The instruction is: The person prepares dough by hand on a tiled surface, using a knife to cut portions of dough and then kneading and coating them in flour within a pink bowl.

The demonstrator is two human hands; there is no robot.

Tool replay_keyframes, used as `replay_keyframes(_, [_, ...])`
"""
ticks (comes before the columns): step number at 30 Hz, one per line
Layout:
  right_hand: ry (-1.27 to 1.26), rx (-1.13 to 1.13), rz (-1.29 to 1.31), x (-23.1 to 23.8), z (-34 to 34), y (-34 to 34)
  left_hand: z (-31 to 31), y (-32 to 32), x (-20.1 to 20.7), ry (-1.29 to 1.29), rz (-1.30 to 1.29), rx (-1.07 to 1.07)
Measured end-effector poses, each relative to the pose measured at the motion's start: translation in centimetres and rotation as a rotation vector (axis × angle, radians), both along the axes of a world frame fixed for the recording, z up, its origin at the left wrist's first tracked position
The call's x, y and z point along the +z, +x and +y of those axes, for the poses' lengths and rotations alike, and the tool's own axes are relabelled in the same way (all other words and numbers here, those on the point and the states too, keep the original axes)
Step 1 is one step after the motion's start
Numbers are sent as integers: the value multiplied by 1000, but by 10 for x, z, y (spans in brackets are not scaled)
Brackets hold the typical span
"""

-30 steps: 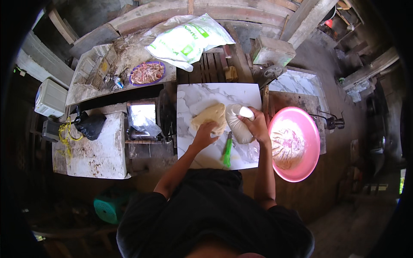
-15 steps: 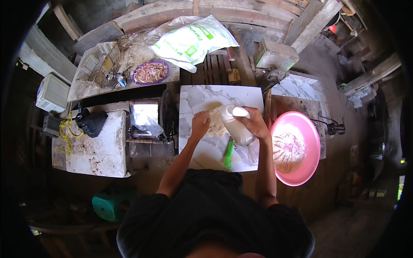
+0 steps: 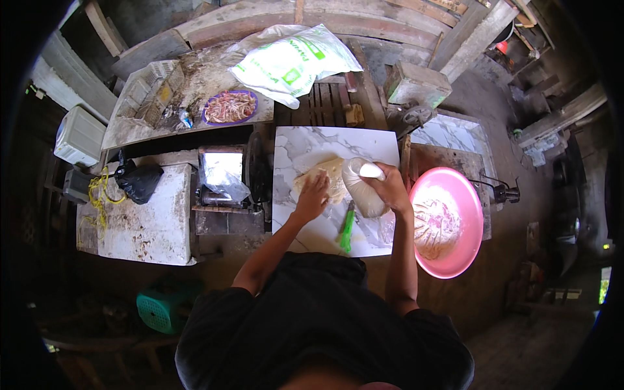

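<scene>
On a white marble-patterned board (image 3: 292,146) lies a flattened pale mass that looks like dough (image 3: 335,177). My left hand (image 3: 314,195) rests on its left part, fingers stretched out and holding nothing. My right hand (image 3: 391,188) grips the gathered top of a clear plastic bag (image 3: 365,197) filled with what looks like flour. The bag stands tilted at the dough's right edge. A knife with a green handle (image 3: 347,233) lies nearer to me, below the bag. Crumpled clear plastic (image 3: 385,229) sits at the board's right side.
Right of the board stands a pink basin (image 3: 473,227) with floury contents. A machine with a dark wheel (image 3: 257,170) is at the left. Farther back are a purple-rimmed plate (image 3: 252,116) of pale strips, a white sack (image 3: 286,68) and a crate (image 3: 151,94). A black bag (image 3: 140,181) lies far left.
My left hand has gone from the dough's left edge to lying flatter on it, with the fingers extended. The bag in my right hand has shifted slightly right.
</scene>
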State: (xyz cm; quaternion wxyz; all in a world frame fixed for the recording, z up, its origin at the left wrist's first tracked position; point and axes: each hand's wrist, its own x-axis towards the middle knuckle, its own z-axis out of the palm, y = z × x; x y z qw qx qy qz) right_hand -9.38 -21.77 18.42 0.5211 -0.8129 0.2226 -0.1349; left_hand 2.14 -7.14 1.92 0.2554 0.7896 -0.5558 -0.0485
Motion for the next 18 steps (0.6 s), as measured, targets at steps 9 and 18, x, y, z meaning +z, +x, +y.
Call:
replay_keyframes(9, [-13, 12, -83, -6, 4, -11, -37, 28, -18, 22, -178, 156])
replay_keyframes(18, [-26, -156, -48, -25, 8, -56, -22, -23, -17, -38, -295, 12])
